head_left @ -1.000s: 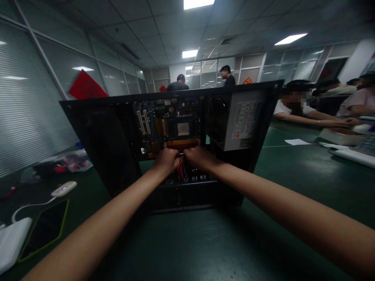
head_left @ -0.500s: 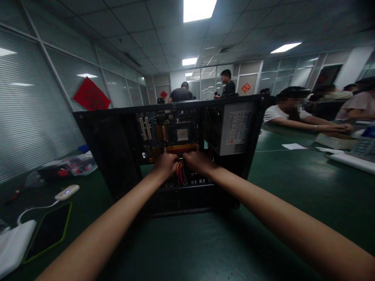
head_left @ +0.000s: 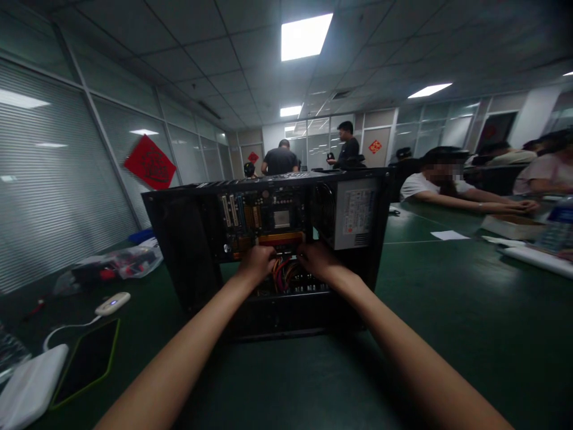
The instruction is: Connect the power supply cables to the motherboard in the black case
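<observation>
white pad [head_left: 29,388]: far left of the computer case [head_left: 179,251], on the green table [head_left: 447,310], at the frame's bottom edge.
dark tablet [head_left: 87,361]: green rim, flat on the table, left of the case, just beside the white pad.
small white device [head_left: 113,303]: blue light on, white cable attached, left of the case and behind the tablet.
plastic bag [head_left: 120,264]: red bits inside, left of the case, farther back on the table.
red paper square [head_left: 150,161]: on the glass wall, up and left of the case.
computer case: lies open towards me at mid-table, inside in view.
motherboard [head_left: 250,212]: inside the case, on its back wall, left-centre.
my left hand [head_left: 257,263]: inside the case at the motherboard's lower edge, below the orange strip [head_left: 280,239]; fingers curled in, can't tell if they grip anything.
cable bundle [head_left: 283,273]: red, yellow, orange wires, inside the case between my two hands, touching both.
my right hand [head_left: 319,260]: inside the case, just right of the cables; fingers bent downward, tips hidden, grip not readable.
fan [head_left: 323,206]: inside the case, above my right hand.
power supply [head_left: 358,212]: grey box with label, right end of the case.
seated person [head_left: 441,179]: right of the case, arms on the table, well apart.
white sheet [head_left: 447,235]: on the table, right of the case.
</observation>
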{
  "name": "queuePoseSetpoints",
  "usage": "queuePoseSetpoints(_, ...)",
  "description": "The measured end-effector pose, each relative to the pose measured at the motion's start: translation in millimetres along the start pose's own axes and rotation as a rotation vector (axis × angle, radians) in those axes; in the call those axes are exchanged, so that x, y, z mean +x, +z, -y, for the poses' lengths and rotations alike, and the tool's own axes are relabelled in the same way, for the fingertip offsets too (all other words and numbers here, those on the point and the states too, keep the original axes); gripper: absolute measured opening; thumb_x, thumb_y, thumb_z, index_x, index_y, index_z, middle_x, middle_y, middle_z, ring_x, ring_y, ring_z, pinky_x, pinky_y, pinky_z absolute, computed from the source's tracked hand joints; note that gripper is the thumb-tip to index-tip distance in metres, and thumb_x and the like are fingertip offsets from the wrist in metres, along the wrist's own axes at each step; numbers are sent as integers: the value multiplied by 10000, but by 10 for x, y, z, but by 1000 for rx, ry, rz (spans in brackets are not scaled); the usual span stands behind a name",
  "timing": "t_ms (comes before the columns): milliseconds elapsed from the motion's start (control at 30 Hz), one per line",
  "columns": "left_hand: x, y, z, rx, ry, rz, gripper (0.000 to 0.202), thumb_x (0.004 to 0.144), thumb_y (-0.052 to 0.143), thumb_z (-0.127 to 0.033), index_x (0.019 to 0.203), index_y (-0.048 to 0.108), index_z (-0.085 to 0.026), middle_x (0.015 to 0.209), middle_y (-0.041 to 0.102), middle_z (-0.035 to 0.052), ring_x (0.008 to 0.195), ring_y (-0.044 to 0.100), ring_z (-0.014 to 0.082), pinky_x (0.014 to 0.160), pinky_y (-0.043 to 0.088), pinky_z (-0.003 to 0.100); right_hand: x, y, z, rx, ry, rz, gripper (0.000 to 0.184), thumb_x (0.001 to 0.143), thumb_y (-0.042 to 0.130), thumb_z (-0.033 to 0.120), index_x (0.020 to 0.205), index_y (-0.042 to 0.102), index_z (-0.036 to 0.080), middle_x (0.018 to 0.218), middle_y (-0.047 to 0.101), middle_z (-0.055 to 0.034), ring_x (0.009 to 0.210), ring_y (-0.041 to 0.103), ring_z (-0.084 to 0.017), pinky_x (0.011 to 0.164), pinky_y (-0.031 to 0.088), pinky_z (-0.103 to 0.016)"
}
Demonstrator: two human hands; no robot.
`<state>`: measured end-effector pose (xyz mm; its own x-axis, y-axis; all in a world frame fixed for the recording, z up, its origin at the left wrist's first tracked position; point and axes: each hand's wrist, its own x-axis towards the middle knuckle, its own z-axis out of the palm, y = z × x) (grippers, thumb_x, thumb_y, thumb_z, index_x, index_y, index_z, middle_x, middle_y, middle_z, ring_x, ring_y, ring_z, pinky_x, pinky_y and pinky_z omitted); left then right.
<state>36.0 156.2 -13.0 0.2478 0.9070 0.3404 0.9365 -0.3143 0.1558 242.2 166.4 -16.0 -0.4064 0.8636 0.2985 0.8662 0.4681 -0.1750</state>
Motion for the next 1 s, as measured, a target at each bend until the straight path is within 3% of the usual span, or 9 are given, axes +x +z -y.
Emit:
queuePoseSetpoints(267,-84,-64,-4,-27,-38,-13,231,926,655,-201,1127,768,-217,1158,786,70,1113,727,214,951,535,295,-48,-55,40,34,-23,17,298,1041,504,274,1146,761,166,1121,773,-124,1066,721,-217,849,473,-259)
queuePoseSetpoints(433,-402,-302,-3,-18,-73,-56,279,1024,497,-288,1124,747,-211,1147,784,79,1092,726,227,935,521,321,-200,-123,86,70,-98,-2,335,1066,464,334,1124,751,170,1110,771,-112,1058,722,-224,833,484,-262)
queuePoseSetpoints(500,-637,-430,45,-1,-73,-3,339,1026,477,-390,1006,763,-209,1005,796,82,954,748,250,833,532,332,-316,-164,112,76,-117,-13,378,1074,438,383,1156,746,180,1117,768,-124,1057,726,-241,824,499,-274)
queuePoseSetpoints(567,-899,-546,125,33,-122,171,479,1030,400,-521,944,762,-220,941,788,80,875,746,255,780,527,343,-445,-203,119,110,-148,1,431,1086,395,427,1203,738,195,1139,766,-128,1061,731,-248,818,515,-279)
queuePoseSetpoints(667,-1211,-648,231,148,-187,316,464,885,596,-615,1067,770,-226,1078,785,108,1007,738,318,836,536,379,-638,-234,83,128,-245,132,566,1037,422,619,1143,767,182,1074,780,-141,997,753,-279,796,547,-307)
queuePoseSetpoints(733,-1306,-655,245,224,-224,323,505,837,642,-614,1123,765,-216,1107,780,131,1049,730,349,866,538,408,-746,-223,48,23,-255,207,650,917,555,738,1027,797,146,987,781,-175,940,760,-327,786,568,-354)
queuePoseSetpoints(800,-1321,-634,214,243,-239,339,512,843,624,-619,1106,773,-206,1071,787,134,1043,734,355,859,541,414,-825,-192,30,-104,-188,194,613,862,663,707,979,808,124,958,775,-201,940,761,-352,806,581,-382)
queuePoseSetpoints(900,-1295,-602,139,235,-246,352,540,856,594,-642,1100,782,-198,1031,796,122,1043,737,353,842,542,402,-884,-148,43,-173,-104,123,515,940,637,596,1007,810,115,969,775,-203,970,763,-340,847,586,-383)
queuePoseSetpoints(1000,-1315,-599,79,252,-268,315,591,871,569,-653,1168,768,-182,1027,797,121,1028,740,348,843,539,407,-897,-140,66,-178,-114,115,540,965,594,593,996,808,98,965,775,-203,959,763,-350,837,594,-403)
